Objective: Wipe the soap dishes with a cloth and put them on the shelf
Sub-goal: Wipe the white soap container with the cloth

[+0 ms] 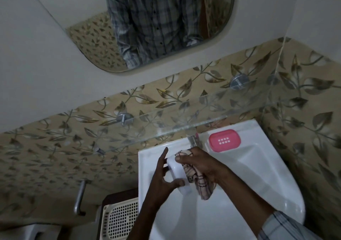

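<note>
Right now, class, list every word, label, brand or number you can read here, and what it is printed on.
None can be read.
Pink dish: only a grid of drain holes, no lettering.
White dish, cloth, sink, glass shelf, basket: no print visible.

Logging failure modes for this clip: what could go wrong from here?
1. The white soap dish is held over the sink between the left hand and the cloth in the right hand; the grip looks loose, so it could slip into the basin.
2. The glass shelf is clear and hard to see; the dish could knock its edge.
3. The pink soap dish sits near the right hand; an elbow or cloth swing might nudge it.
</note>
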`<action>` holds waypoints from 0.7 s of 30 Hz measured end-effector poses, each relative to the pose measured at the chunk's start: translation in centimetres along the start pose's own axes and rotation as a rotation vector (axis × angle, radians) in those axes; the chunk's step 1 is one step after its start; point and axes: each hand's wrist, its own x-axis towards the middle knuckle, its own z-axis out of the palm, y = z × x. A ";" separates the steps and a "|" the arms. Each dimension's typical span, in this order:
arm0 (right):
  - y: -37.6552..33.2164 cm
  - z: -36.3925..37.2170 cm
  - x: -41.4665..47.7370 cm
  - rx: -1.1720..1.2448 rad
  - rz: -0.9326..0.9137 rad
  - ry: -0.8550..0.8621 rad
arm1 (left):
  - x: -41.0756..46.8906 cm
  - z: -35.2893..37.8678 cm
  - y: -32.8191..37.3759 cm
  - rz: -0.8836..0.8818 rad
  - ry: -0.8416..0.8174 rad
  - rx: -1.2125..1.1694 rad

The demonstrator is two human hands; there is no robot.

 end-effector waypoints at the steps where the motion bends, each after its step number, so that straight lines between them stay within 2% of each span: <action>1: -0.3 -0.6 0.0 -0.047 0.026 -0.065 | 0.3 -1.1 0.3 -0.011 -0.033 -0.040; 4: -0.9 -2.2 0.2 -0.113 0.126 -0.185 | 1.4 -3.8 1.6 -0.108 -0.283 -0.102; 7: -0.9 -2.2 0.8 -0.143 0.152 -0.204 | 2.0 -3.8 2.6 -0.220 -0.490 -0.031; 10: -0.3 -1.4 1.2 -0.149 0.118 -0.114 | 1.6 -3.7 2.2 -0.310 -0.416 -0.139; 13: 0.4 -1.7 0.9 -0.242 0.008 0.127 | 0.4 -4.1 0.9 -0.408 -0.257 -0.322; 15: 0.8 -2.1 0.0 -0.366 -0.062 0.225 | -0.5 -3.9 0.1 -0.430 -0.165 -0.395; 18: 2.0 -1.2 -1.5 -0.551 -0.071 0.227 | -1.5 -3.4 -0.5 -0.432 -0.096 -0.530; 21: 3.2 0.9 -2.5 -0.648 -0.220 0.230 | -2.2 -2.6 0.0 -0.393 -0.126 -0.550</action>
